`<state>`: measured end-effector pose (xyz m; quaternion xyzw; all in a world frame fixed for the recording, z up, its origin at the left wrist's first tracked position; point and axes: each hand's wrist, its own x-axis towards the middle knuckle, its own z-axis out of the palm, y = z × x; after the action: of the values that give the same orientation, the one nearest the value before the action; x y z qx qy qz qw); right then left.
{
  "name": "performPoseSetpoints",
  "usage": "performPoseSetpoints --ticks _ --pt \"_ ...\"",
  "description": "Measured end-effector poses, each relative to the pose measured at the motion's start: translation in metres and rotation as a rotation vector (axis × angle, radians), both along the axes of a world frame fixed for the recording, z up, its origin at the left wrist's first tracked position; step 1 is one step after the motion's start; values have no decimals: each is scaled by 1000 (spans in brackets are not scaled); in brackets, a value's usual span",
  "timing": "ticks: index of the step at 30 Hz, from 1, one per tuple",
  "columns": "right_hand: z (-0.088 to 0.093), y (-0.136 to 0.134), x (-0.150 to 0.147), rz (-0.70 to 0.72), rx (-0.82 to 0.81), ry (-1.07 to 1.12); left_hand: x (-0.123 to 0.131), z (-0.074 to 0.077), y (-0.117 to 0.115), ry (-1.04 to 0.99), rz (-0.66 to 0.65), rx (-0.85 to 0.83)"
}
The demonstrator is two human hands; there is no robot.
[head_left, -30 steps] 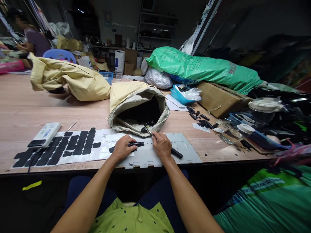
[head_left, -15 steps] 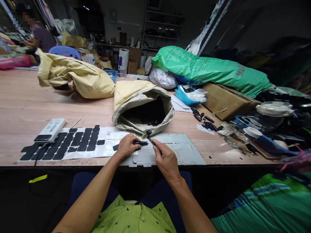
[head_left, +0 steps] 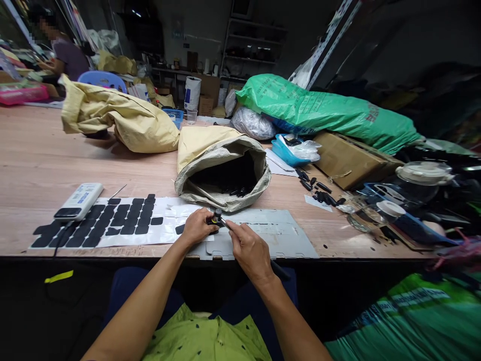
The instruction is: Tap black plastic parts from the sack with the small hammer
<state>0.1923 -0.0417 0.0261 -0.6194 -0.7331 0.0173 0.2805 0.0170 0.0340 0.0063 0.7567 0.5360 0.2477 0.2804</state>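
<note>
The left hand (head_left: 197, 226) is pressed onto a flat grey cut-out sheet (head_left: 280, 234) at the near edge of the pale wooden table (head_left: 33, 160). Its fingertips are pinched together on a small black plastic piece (head_left: 211, 222), which is held down on that sheet at three o'clock of the hand.

The right hand (head_left: 250, 250) is closed around the dark handle of a small metal-headed hammer (head_left: 218, 217). The hammer's head is set on or just above the black piece, at eleven o'clock of the right hand; which of the two cannot be told. The handle's black end is seen past the wrist at four o'clock.

At nine o'clock of the hands, a white backing sheet carrying rows of black rounded pads (head_left: 124, 223) is laid flat, with a white handheld device (head_left: 78, 200) at its far left corner. At twelve o'clock, an open beige woven sack holding black parts (head_left: 225, 173) is lying on its side. Loose black parts (head_left: 319, 193) are scattered at two o'clock, near a brown cardboard box (head_left: 345, 158) under a long green plastic sack (head_left: 326, 110). A crumpled yellow sack (head_left: 120, 120) is seen at eleven o'clock, and another person (head_left: 63, 55) is seated well beyond it.
</note>
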Motion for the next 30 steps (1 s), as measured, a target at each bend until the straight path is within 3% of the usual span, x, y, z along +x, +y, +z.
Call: performPoseSetpoints --ticks 4,8,14,18,24,27,30 --pt "-3 7 5 -39 2 11 0 -1 -1 -65 44 -16" --pt "-4 33 20 -126 98 -19 0 1 -2 -44 14 -19" --pt "-30 72 39 -172 116 -125 0 2 -2 6 11 -1" --pt "-44 76 39 -178 95 -126 0 1 -4 -3 3 12" --pt "-45 74 37 -187 100 -113 -2 4 -2 -16 -21 -12" --pt "-44 75 37 -192 103 -109 -5 15 -16 -142 -84 -60" --pt "-45 76 37 -189 110 -105 -6 29 -48 -302 -277 -191"
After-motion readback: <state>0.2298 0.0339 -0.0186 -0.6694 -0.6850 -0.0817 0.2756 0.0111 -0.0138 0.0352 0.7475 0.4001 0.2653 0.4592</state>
